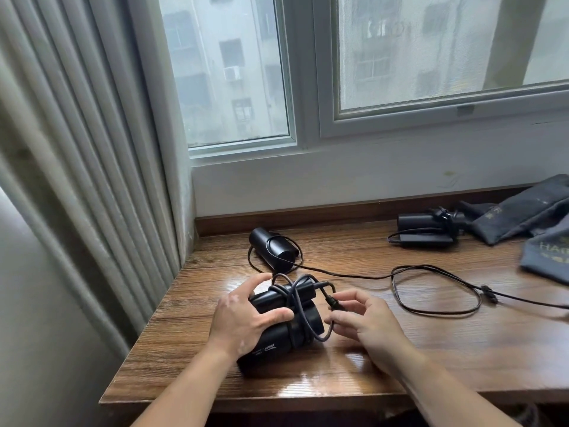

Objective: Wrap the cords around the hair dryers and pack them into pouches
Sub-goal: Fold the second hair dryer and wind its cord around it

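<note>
3 black hair dryers: near dryer (277, 343), back dryer (272, 249), right dryer (421, 224). 3 cords (437, 268), 1 per dryer. At least 2 grey pouches (520, 214), overlapping at the frame edge. 2 hands: left hand (243, 318), right hand (369, 325). 1 wooden table (462, 349). 2 window panes (234, 72). 1 curtain (77, 149).
</note>
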Action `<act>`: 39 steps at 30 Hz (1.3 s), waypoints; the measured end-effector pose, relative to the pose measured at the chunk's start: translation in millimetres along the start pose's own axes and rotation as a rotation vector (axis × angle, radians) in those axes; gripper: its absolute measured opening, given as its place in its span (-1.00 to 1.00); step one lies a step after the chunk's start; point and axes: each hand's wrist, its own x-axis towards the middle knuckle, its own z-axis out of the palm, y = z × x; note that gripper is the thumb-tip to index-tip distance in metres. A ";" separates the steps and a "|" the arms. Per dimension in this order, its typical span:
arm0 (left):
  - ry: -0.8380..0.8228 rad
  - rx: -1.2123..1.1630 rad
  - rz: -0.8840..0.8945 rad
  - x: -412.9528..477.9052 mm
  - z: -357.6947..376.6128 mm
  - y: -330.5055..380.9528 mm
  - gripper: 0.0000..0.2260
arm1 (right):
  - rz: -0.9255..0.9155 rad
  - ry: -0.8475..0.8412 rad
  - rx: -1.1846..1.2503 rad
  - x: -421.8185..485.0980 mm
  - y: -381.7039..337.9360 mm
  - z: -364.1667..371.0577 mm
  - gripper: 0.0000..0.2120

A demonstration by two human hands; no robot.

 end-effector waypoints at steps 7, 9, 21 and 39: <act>-0.036 -0.048 -0.004 -1.8 -6.5 3.3 -0.11 | 0.092 -0.178 0.184 3.6 -7.6 -11.5 -0.69; -0.064 -0.049 0.006 -2.5 -7.7 3.7 -0.12 | 0.090 -0.207 0.137 4.0 -10.7 -12.4 -0.66; -0.074 -0.039 0.002 -4.7 -7.0 7.9 -0.10 | -0.059 -0.161 -0.150 -0.1 -17.1 -8.1 -0.49; 0.002 -0.384 -0.051 10.9 33.9 59.9 -0.57 | -0.139 -0.018 0.188 -8.1 -18.6 -1.9 -0.24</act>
